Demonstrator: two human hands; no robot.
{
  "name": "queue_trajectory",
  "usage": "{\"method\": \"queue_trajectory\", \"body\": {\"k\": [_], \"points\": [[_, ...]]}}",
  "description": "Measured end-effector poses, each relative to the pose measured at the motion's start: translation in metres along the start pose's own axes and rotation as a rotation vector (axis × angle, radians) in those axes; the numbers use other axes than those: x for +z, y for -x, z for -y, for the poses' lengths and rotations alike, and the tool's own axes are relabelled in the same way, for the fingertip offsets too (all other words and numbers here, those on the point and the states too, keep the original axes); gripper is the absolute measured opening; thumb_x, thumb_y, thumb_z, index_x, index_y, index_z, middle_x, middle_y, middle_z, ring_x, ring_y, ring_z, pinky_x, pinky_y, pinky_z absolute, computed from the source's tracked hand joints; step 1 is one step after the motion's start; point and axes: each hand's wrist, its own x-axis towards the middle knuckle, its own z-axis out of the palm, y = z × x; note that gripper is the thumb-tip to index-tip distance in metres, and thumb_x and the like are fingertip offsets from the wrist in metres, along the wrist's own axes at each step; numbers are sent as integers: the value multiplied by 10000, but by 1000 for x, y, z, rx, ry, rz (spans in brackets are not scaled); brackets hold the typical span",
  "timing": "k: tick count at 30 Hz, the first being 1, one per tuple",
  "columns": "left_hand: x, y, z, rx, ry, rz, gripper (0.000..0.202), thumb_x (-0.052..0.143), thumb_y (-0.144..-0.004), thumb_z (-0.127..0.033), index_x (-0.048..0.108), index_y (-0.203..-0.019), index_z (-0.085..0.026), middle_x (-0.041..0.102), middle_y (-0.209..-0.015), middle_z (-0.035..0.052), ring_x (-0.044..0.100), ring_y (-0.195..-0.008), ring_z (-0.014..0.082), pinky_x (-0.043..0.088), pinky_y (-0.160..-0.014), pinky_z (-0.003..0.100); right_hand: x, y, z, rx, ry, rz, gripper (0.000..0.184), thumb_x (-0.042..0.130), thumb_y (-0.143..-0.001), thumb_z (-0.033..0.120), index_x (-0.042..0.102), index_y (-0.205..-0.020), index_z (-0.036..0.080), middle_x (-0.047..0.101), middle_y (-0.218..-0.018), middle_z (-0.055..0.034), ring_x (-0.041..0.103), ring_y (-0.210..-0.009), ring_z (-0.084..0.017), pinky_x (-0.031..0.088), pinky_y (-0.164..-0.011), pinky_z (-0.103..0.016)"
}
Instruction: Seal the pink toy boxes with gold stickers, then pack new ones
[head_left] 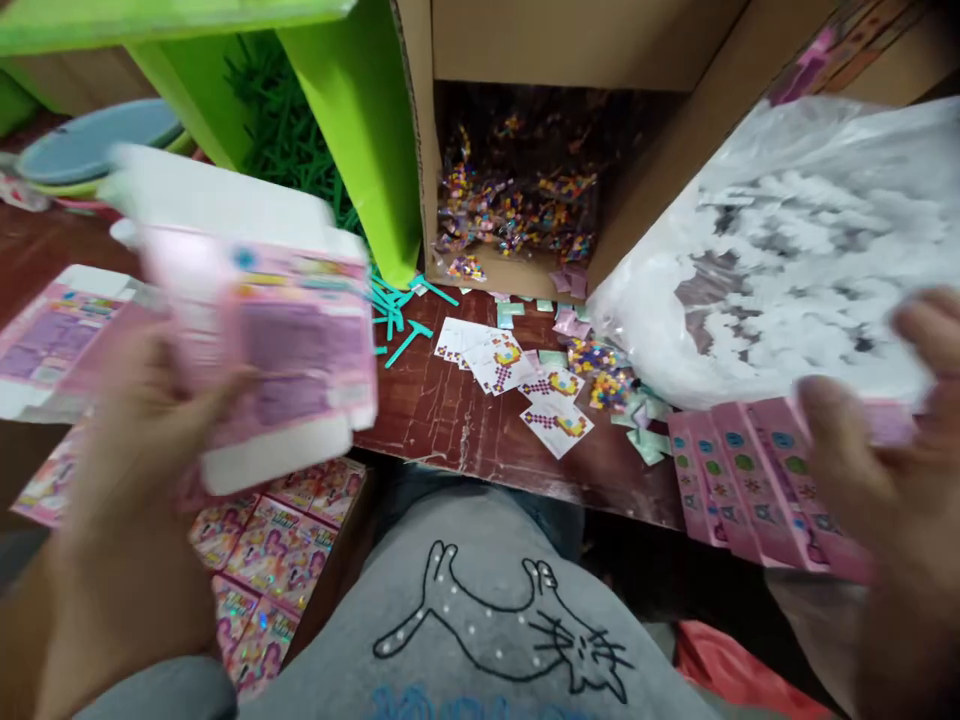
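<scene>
My left hand (142, 470) grips a pink carton (289, 330), its white end flaps sticking out at top and bottom; the carton is blurred. My right hand (889, 460) hovers at the right over an overlapping row of pink printed cartons (742, 470), thumb and fingers apart, also blurred. Whether its fingertips touch the row I cannot tell. Between the hands, white cards with pixel-pattern pictures (555, 425) lie on the dark red table (442, 420). Beside them are small bags of coloured beads (609, 388) and pale green packets (649, 440).
A cardboard box (510, 270) of bead bags stands at the back. Left of it a bright green bin (360, 150) holds green sticks, with teal T-shaped sticks (409, 340) in front. A plastic bag (810, 270) of white pieces sits right. Finished-looking pink boxes (277, 550) lie lower left.
</scene>
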Motion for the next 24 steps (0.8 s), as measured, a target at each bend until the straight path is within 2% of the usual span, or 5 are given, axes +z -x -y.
{"method": "queue_trajectory", "body": {"k": [4, 7, 12, 16, 24], "points": [[125, 24, -35, 378, 419, 330, 881, 772, -981, -411, 321, -1725, -272, 369, -1776, 126, 387, -1626, 379, 364, -1355, 563, 69, -3, 111, -423, -460, 253, 729, 584, -1073, 459, 267, -1726, 404, 533, -1649, -131, 553, -1492, -412, 540, -1163, -700], [183, 42, -39, 258, 496, 427, 801, 649, -1069, -377, 244, -1756, -302, 379, -1774, 131, 445, -1603, 333, 408, -1332, 482, 115, 5, 131, -281, -570, 401, 499, 685, -1029, 433, 565, -1487, 277, 721, -1275, -167, 701, -1151, -386, 608, -986, -635], [196, 43, -53, 245, 422, 491, 789, 822, -935, -455, 501, -1627, -254, 575, -1638, 136, 589, -1483, 367, 486, -1256, 495, 122, 13, 118, -61, -971, 504, 404, 658, -1050, 372, 512, -1419, 292, 677, -988, -33, 668, -840, -209, 618, -779, -388], [209, 21, -57, -1, 563, 480, 400, 751, -973, -453, 712, -1287, -209, 815, -1191, 78, 788, -1068, 289, 633, -993, 419, 119, 3, 107, -79, -821, 354, 455, 691, -1018, 382, 545, -1442, 302, 691, -1292, -140, 673, -1231, -330, 587, -1071, -571], [248, 2, -18, -83, 927, 483, 1193, 1014, -696, -489, 310, -1639, -295, 601, -1541, 176, 708, -1257, 311, 639, -991, 417, 163, 27, 52, 329, -1296, 770, 577, 696, -1019, 489, 448, -1524, 360, 662, -1401, -76, 749, -1034, -220, 676, -857, -410]]}}
